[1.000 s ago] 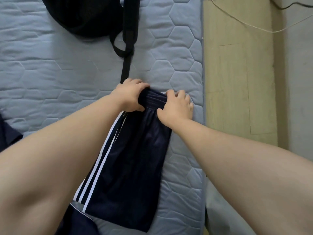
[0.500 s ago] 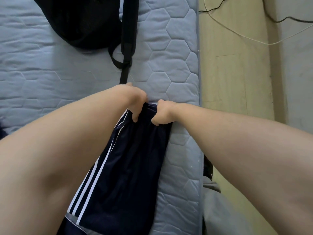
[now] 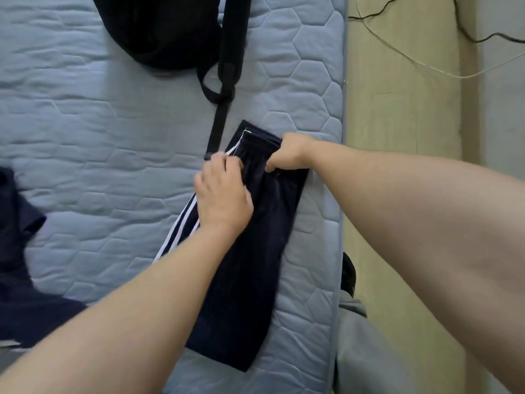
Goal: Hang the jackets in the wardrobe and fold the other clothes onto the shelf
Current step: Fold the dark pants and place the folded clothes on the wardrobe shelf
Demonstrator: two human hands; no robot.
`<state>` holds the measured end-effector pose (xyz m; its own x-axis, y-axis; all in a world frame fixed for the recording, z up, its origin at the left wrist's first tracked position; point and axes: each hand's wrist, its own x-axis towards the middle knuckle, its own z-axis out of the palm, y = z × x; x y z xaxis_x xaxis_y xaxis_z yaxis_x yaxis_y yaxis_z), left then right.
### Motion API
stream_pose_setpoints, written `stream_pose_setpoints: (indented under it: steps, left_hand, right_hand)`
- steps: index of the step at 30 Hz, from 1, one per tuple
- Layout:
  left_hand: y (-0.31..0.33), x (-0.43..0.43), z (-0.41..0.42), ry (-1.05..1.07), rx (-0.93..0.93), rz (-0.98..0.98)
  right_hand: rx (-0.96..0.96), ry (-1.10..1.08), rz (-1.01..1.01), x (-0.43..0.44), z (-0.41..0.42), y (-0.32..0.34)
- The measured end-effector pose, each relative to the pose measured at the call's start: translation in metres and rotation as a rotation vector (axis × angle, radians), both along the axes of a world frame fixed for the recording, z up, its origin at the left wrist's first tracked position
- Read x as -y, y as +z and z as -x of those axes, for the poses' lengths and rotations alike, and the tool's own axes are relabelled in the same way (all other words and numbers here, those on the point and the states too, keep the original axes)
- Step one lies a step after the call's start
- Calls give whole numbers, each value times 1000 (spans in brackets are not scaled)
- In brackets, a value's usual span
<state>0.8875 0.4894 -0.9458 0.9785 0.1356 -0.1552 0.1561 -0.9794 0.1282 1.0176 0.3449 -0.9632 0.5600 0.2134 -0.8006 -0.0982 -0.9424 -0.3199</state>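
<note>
Your right hand (image 3: 287,155) pinches shorts (image 3: 250,265) at waistband; cloth trails from grip toward you. Your left hand (image 3: 224,191) on striped edge alongside, pinch or press unclear.

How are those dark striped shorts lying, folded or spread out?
Folded in half lengthwise, it seems: the shorts lie as one narrow strip on the mattress, white stripes along one long edge only. Not yet folded crosswise.

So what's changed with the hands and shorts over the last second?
The left hand has let go of the waistband and slid back toward the person, resting on the shorts by the white stripes. The right hand still grips the waistband's right corner. The shorts stay lying on the mattress.
</note>
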Motion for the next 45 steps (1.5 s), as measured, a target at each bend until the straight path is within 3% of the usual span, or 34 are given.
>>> stream_pose_setpoints:
  steps: [6, 11, 13, 15, 19, 21, 23, 28, 34, 38, 43, 45]
  left_hand:
    - [-28, 5, 92, 275, -449, 75]
    - [-42, -13, 77, 365, -451, 193]
    - [-38, -32, 65, 464, -402, 396]
    - [-24, -50, 56, 608, -338, 729]
    - [-1, -86, 73, 1132, -280, 1248]
    - [10, -108, 98, 1310, -330, 1480]
    - [17, -131, 131, 1361, -476, 1626]
    - [23, -171, 205, 1214, -705, 1592]
    - [15, -186, 252, 1111, -629, 1473]
    - [0, -186, 271, 1309, -481, 1253]
    - [-15, -182, 290, 1170, -327, 740]
    - [-17, -175, 296, 1223, -315, 625]
  right_hand:
    - [212, 46, -39, -8, 6, 0]
    - [469, 195, -189, -20, 59, 44]
    - [523, 265, -208, -27, 91, 62]
    - [524, 282, -253, -38, 119, 79]
    - [509, 297, -345, -68, 176, 101]
    - [472, 327, -365, -86, 213, 102]
    - [424, 375, -326, -104, 253, 96]
    - [354, 515, -202, -137, 332, 61]
    - [308, 525, -121, -160, 395, 22]
    - [327, 553, -80, -171, 417, 2]
    - [292, 599, -88, -165, 429, -10]
    - [307, 560, -115, -158, 433, -8]
